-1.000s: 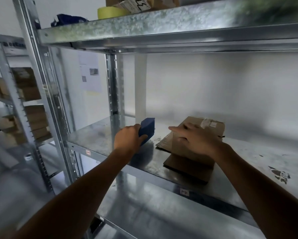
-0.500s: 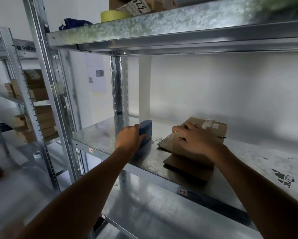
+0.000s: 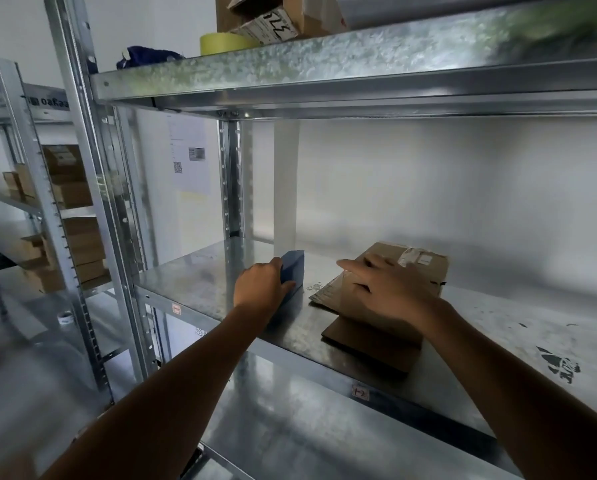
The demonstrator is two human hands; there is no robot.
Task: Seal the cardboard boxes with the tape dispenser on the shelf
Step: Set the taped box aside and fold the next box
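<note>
1. While the right hand [image 3: 387, 289] lies flat on the cardboard box [image 3: 425, 268], its fingers [image 3: 354, 268] straight and spread, it seems to pin the flaps shut for taping.
2. Left hand [image 3: 260, 289] wraps curled fingers round a blue block [image 3: 293, 270], probably the tape dispenser, resting on the metal shelf [image 3: 200, 285] just left of the box.

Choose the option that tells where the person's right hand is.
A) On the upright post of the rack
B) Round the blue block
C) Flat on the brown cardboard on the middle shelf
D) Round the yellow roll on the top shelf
C: the right hand lies with its fingers spread on the brown cardboard, while the left hand grips the blue block beside it.
</note>
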